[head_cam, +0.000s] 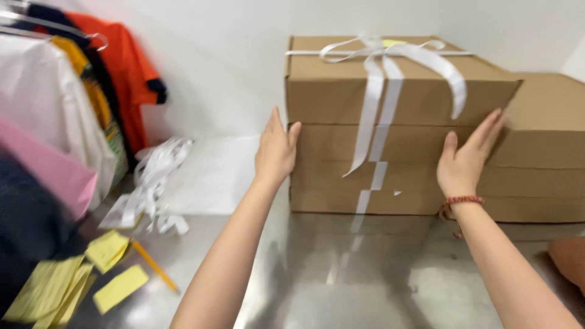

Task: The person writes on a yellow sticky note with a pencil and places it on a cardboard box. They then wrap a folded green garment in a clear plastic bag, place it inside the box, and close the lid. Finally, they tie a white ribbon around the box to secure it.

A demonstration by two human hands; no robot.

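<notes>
1. Stacked brown cardboard boxes, flat and rectangular and bound with a white ribbon tied in a bow on the top box, are sitting on the shiny metal worktop against a white wall.
2. Left hand is lying open with fingers straight up, pressing flat against the stack's near left corner; it is gripping nothing.
3. Right hand is also lying open, palm against the front face near the right edge, fingers pointing up and to the right; a red beaded bracelet is circling its wrist.
4. Another brown cardboard box stack is sitting just beside the tied stack on the right, partly behind it.
5. Loose white ribbon strips are lying in a heap on the worktop to the left.
6. Yellow paper slips and a yellow pencil are lying nearer the lower left corner.
7. Clothes on hangers, among them an orange shirt and a white garment, are hanging at the far left.
</notes>
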